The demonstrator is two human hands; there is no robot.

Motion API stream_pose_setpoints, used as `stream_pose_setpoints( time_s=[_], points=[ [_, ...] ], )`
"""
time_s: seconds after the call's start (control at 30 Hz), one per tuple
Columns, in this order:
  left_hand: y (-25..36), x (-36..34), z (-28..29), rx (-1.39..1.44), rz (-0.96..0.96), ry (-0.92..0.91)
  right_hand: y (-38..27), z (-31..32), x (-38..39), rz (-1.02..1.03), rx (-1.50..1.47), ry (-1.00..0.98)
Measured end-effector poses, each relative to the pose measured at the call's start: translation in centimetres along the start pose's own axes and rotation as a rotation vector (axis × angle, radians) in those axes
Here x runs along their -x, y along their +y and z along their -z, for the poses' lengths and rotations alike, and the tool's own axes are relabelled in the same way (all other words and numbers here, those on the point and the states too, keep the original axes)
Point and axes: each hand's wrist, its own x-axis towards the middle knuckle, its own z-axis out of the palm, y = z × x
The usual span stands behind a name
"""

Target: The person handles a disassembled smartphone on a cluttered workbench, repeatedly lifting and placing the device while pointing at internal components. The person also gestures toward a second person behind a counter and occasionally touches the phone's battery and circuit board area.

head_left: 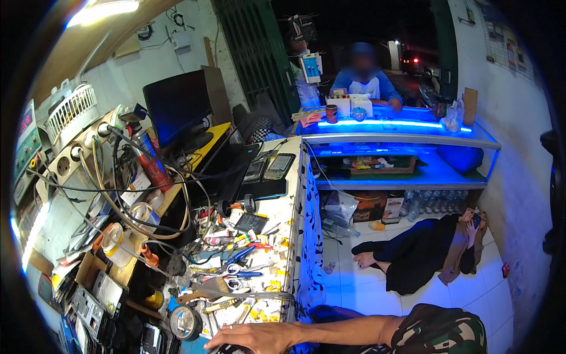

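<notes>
My right hand (259,337) reaches in from the lower right, its forearm bare below a camouflage sleeve (439,330). It lies over the near end of the cluttered workbench, fingers pointing left and bent down over something dark at the lower edge. The picture's edge cuts that thing off, so its kind is unclear. Beside the fingertips stands a roll of tape (185,323). Just beyond are a wooden-handled brush (206,290), blue-handled pliers (239,255) and small glue tubes (246,239). My left hand is out of view.
Opened phones (279,166) lie farther up the bench, near a monitor (177,109). Cables (171,233) loop over the left side. A person (362,79) sits behind a blue-lit glass counter (401,138). Another person in dark clothes (413,253) lies on the tiled floor at right.
</notes>
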Motion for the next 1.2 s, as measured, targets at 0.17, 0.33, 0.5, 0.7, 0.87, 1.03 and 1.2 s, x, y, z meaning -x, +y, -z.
stream_pose_setpoints(
  time_s=[0.17,0.33,0.5,0.7,0.87,1.03,1.2],
  points=[
    [0.2,0.2,-0.6,-0.16,-0.092,0.005,0.4,0.2,0.3,-0.026,-0.116,-0.009],
    [0.3,1.0,-0.1,-0.2,-0.137,0.225,-0.2,1.1,-0.3,-0.023,-0.108,-0.034],
    [2.1,1.2,1.3,0.015,-0.076,0.041,-1.8,1.3,-4.6,0.032,0.096,-0.07],
    [4.9,1.9,4.8,0.126,-0.199,0.075,0.2,-1.3,-14.3,0.081,0.317,-0.291],
    [5.5,2.7,8.4,-0.115,-0.406,0.126,4.5,-3.7,-20.4,0.106,0.299,-0.476],
    [5.6,4.1,11.4,-0.102,-0.41,0.2,6.4,-5.3,-22.1,0.059,0.291,-0.525],
    [5.4,3.9,14.2,-0.268,-0.465,0.261,7.7,-5.9,-21.9,0.093,0.323,-0.523]
  ],
)
